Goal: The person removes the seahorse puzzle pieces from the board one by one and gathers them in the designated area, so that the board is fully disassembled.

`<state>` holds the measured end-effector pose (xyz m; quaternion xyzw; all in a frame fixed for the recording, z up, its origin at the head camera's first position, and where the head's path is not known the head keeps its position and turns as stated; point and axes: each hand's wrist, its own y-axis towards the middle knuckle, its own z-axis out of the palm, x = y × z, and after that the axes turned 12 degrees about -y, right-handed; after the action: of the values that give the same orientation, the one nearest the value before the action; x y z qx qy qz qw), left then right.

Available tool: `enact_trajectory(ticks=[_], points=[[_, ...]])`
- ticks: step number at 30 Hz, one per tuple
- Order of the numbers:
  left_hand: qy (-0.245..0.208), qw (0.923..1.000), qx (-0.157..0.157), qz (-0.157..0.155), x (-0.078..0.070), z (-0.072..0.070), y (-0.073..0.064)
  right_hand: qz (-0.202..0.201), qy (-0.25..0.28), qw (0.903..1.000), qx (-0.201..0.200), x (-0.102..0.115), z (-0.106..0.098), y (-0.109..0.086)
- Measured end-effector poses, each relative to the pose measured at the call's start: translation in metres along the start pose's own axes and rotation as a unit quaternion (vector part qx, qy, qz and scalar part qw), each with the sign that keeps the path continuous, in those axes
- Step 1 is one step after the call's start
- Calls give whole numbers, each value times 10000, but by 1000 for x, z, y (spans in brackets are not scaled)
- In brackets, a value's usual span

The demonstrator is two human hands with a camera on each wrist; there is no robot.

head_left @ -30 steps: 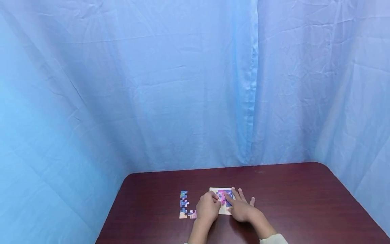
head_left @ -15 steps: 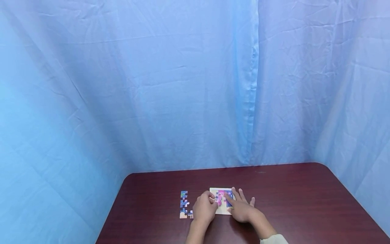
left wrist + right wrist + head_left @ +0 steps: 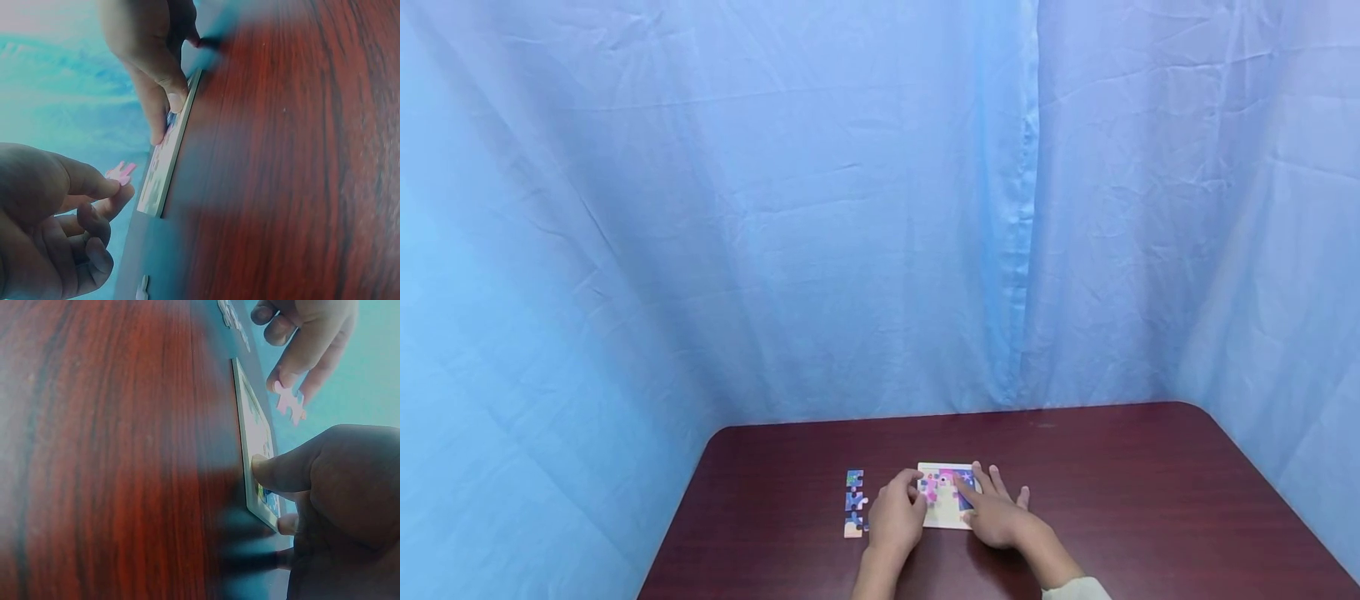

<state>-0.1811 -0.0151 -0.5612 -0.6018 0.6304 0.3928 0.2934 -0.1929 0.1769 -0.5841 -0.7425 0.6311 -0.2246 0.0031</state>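
Observation:
Between its thumb and fingertip my left hand [image 3: 895, 514] pinches a pink jigsaw piece [image 3: 120, 174], held in the air by the left part of a square puzzle board [image 3: 943, 518]. The right wrist view shows this piece's knobs and notches [image 3: 289, 403] above the board. With fingers spread, my right hand [image 3: 1000, 512] rests on the board's right side, thumb and index pressing onto it. Fitted pieces, pink and dark blue with a star, show at the board's top and right; the pale bottom of the board is bare. My right hand partly hides the blue strip.
Several loose jigsaw pieces [image 3: 853, 501] lie in a column on the dark red table [image 3: 760, 500], left of my left hand. One more beside them is mostly covered by that hand. Blue curtains [image 3: 865, 250] hang behind the table and at both sides.
My left hand has drawn left with the pink piece, from the board's middle toward its left edge, uncovering more of the board and covering a loose piece. The right hand stays put.

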Motion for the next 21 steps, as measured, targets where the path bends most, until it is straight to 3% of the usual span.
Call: enact_trajectory(ticks=[10,21], points=[[75,9996,-251,-122,10,-13,1,-9,34,10000,-33,6,-5,-5],[-43,9991,-252,-335,23,-28,5,5,43,9999,-159,-4,7,4]])
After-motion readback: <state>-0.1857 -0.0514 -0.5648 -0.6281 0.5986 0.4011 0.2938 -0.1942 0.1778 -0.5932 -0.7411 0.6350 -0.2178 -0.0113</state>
